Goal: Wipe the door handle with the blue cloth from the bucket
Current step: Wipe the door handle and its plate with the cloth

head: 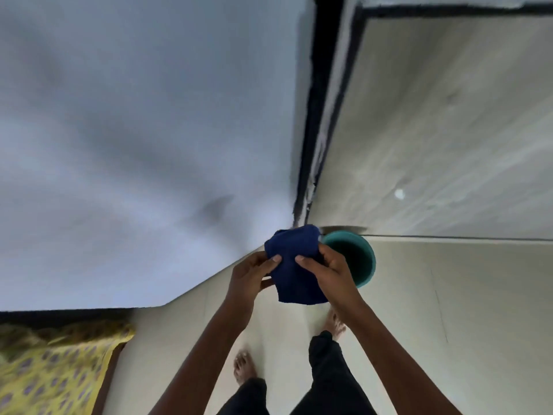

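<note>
A dark blue cloth hangs folded between both hands, in front of me at mid-frame. My left hand pinches its left side and my right hand grips its right side, thumbs on top. Just behind and to the right, a teal bucket stands on the pale floor, partly covered by my right hand. A grey door with a black frame rises at the right. No door handle shows in this view.
A pale blue-grey wall fills the left. A bed with a yellow patterned sheet sits at the lower left. My bare feet and dark trousers stand on the light tiled floor.
</note>
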